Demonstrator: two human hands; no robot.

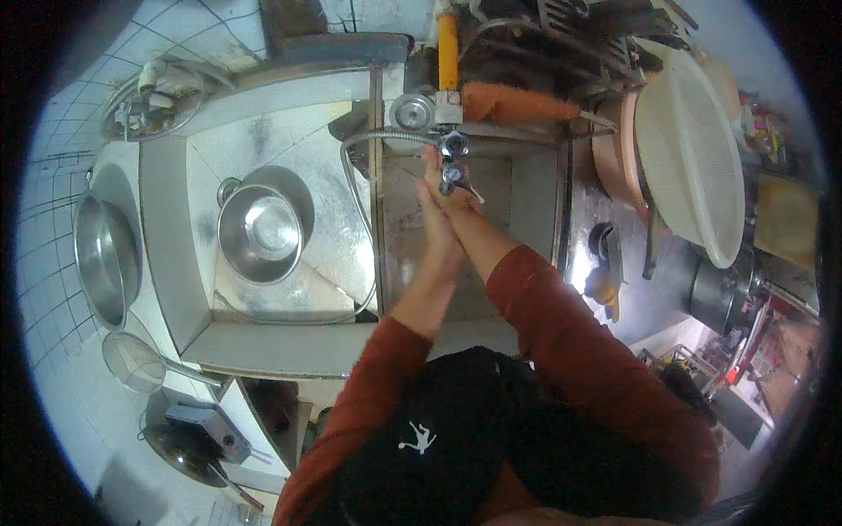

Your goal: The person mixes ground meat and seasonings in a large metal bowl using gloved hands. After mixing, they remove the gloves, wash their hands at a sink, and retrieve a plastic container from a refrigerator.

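Under a chrome faucet [452, 174] at the back of the right sink basin [473, 243], my left hand [432, 207] and my right hand [454, 191] are pressed together, palm against palm. The faucet partly covers the fingers, and no object shows between the hands. Whether water runs over them I cannot tell. From the faucet a flexible metal hose [355, 191] loops down into the left basin [276, 348]. There a round stainless steel bowl [261, 233] stands, with nothing plainly visible in it, beside a round drain fitting [228, 191].
Left of the basins are a steel basin [105, 263], a mesh strainer [135, 363] and a wok [184, 454]. A large pale plastic colander [691, 154] leans at the right. An orange cloth [520, 104] hangs behind the right basin. A dark pot [720, 296] stands farther right.
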